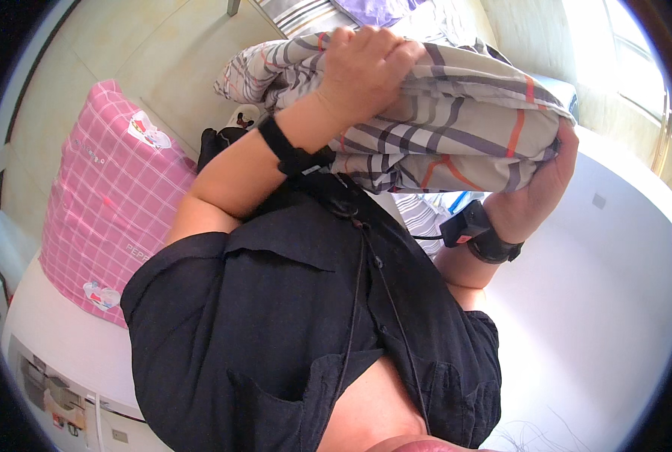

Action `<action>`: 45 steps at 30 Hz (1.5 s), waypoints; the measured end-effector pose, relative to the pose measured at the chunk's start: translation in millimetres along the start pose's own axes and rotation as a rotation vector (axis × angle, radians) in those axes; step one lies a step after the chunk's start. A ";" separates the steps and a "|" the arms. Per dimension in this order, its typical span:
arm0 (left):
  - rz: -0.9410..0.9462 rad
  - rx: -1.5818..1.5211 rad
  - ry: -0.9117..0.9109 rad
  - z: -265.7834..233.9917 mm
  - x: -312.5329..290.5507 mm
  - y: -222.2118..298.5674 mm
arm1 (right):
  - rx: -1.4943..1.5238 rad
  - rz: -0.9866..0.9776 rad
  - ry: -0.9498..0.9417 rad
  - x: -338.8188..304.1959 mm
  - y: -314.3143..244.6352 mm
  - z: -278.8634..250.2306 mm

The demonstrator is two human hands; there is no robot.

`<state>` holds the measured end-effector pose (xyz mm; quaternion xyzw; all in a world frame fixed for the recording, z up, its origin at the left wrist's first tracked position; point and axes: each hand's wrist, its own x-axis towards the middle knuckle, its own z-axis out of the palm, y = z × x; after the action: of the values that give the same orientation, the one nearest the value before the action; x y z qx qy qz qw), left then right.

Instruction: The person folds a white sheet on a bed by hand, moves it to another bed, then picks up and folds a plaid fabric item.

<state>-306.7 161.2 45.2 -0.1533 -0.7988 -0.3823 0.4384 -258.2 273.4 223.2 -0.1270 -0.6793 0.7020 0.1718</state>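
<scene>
Gripping the upper edge of a beige plaid fabric bundle with grey, white and orange-red stripes (456,124), the left hand (366,74) bends its fingers over the cloth, held close together and clamped on it, their tips out of sight in the folds. The right hand (553,169) cups the bundle's right end from below and outside; its fingers pass behind the fabric, so I cannot tell whether they are clamped or merely supporting. The bundle is raised in front of the person's chest, spanning both hands, its layers bunched in thick horizontal folds and its left end hanging out past the left hand. A black strap (276,145) circles the left wrist, and a black strap (494,247) with a small black box-shaped device (464,224) sits on the right. Below the bundle, a patch of grey-and-white striped fabric (420,215) shows beside the black short-sleeved shirt (276,324). To the left of the left arm stands a pink-and-white checked fabric cushion with cartoon patches (110,203), near the pale tiled floor (163,56). Beyond the bundle, at the top, lies crumpled purple fabric (381,10).
</scene>
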 end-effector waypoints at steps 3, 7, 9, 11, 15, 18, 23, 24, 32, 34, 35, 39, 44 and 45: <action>-0.042 0.035 0.045 -15.9 -3.3 -3.4 | 0.139 0.164 -0.033 6.6 3.7 -10.4; -0.037 0.122 -0.081 -44.8 -17.3 3.0 | 0.149 0.155 -0.037 11.6 8.9 -19.7; -0.036 0.007 -0.100 -54.3 -21.5 6.2 | 0.132 0.170 -0.081 9.0 8.0 -18.1; 0.019 -0.002 -0.078 -60.7 -31.9 5.3 | 0.110 0.134 -0.164 6.5 8.6 -18.9; 0.216 -0.048 -0.082 -59.3 -54.5 -1.8 | 0.106 0.213 -0.110 8.3 9.2 -15.9; 0.292 -0.001 -0.092 -58.9 -53.3 -6.1 | 0.117 0.224 -0.086 4.8 10.4 -11.8; 0.369 0.043 -0.150 -58.6 -53.7 -2.9 | 0.100 0.232 -0.096 8.2 13.6 -14.5; 0.343 0.071 -0.055 -57.6 -51.7 -0.8 | 0.086 0.229 -0.091 8.2 14.0 -14.4; -0.249 0.357 -0.041 -48.7 -37.2 -34.6 | 0.122 0.189 -0.081 3.3 13.4 -16.2; -0.255 0.237 -0.049 -51.5 -46.8 -29.6 | 0.164 0.227 -0.087 6.1 18.8 -12.7; -0.256 0.074 -0.056 -45.6 -49.9 -21.6 | 0.158 0.218 -0.076 4.6 15.1 -13.4; 0.035 -0.088 -0.006 -29.8 -75.4 10.7 | 0.125 0.220 -0.049 3.4 14.8 -10.7; 0.049 -0.116 0.003 -20.3 -76.5 25.7 | 0.159 0.240 -0.073 5.5 17.4 -13.3; 0.003 -0.052 0.016 -17.5 -75.2 22.2 | 0.140 0.245 -0.067 3.1 16.6 -13.1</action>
<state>-240.9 169.6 0.0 -0.1626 -0.7849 -0.4035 0.4413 -256.8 286.3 206.3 -0.1734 -0.6135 0.7672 0.0705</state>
